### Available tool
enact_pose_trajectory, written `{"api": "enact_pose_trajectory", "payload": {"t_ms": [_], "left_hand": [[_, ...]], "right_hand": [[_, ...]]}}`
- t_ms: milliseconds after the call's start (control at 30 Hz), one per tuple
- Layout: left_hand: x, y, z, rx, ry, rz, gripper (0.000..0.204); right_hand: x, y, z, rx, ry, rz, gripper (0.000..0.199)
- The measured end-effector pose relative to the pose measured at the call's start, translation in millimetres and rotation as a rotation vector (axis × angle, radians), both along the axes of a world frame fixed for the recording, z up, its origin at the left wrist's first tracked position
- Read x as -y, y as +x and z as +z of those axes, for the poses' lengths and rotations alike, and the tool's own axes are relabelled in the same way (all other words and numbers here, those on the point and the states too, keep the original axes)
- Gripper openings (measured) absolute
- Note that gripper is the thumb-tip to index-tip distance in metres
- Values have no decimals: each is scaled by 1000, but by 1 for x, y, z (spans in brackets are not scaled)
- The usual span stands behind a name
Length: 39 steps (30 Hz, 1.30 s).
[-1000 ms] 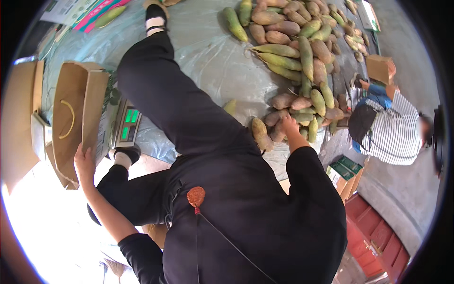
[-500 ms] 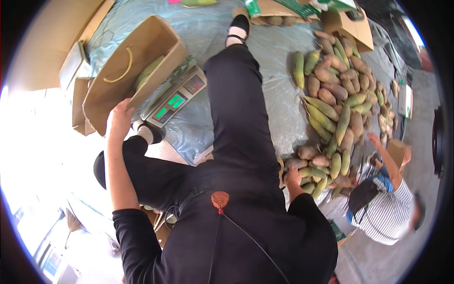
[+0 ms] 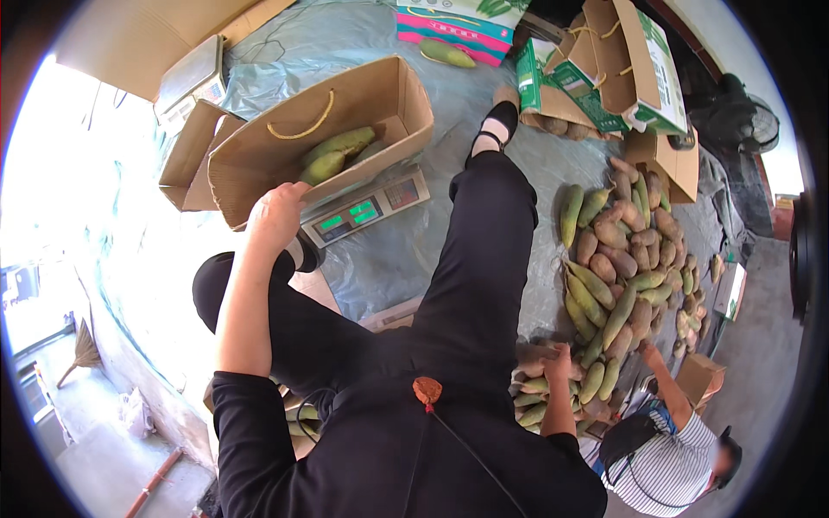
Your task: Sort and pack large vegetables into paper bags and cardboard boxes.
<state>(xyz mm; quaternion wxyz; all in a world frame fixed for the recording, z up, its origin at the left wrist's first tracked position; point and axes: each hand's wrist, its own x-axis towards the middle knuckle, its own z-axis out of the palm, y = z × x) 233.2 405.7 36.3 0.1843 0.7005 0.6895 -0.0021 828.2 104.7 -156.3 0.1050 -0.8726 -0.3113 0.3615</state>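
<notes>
Carton point(image 3: 259, 164) w/ green radishes point(image 3: 345, 142) at dig. scale point(image 3: 371, 207), 11 o'clock.
L hand point(image 3: 278, 211): grip closed on carton's near rim. R hand point(image 3: 558, 367), 4 o'clock, at root-veg pile point(image 3: 620, 261); grip blurred, can't tell if holding.

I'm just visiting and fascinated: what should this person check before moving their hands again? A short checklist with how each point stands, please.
1. Left hand on the near rim of the cardboard carton: ok.
2. Carton open at the top, with green vegetables lying inside: ok.
3. Scale switched on: ok, its display glows green.
4. Carton's base squarely on the scale: cannot tell, the contact is hidden.
5. Right hand firmly gripping a brown vegetable: cannot tell, that spot is blurred.
6. Vegetable pile free of other people's hands: not ok, a co-worker's hand is at its edge.
</notes>
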Motion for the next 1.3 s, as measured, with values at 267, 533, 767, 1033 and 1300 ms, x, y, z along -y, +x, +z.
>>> {"api": "enact_pose_trajectory", "payload": {"t_ms": [267, 533, 767, 1033, 1300], "left_hand": [[3, -6, -5, 14, 50, -11, 23], [3, -10, -4, 22, 59, -37, 19], [-2, -8, -1, 29, -42, -2, 27], [-8, -15, -9, 70, 20, -81, 28], [-10, -8, -2, 80, 14, -48, 26]], "right_hand": [[-207, -50, 130, 29, 702, 203, 52], [-363, -183, 279, -430, 1169, 468, 52], [-425, -310, 262, -483, 1107, 808, 51], [-424, -388, 207, 315, 953, 1362, 35], [-403, -342, 233, -144, 917, 1069, 29]]}}
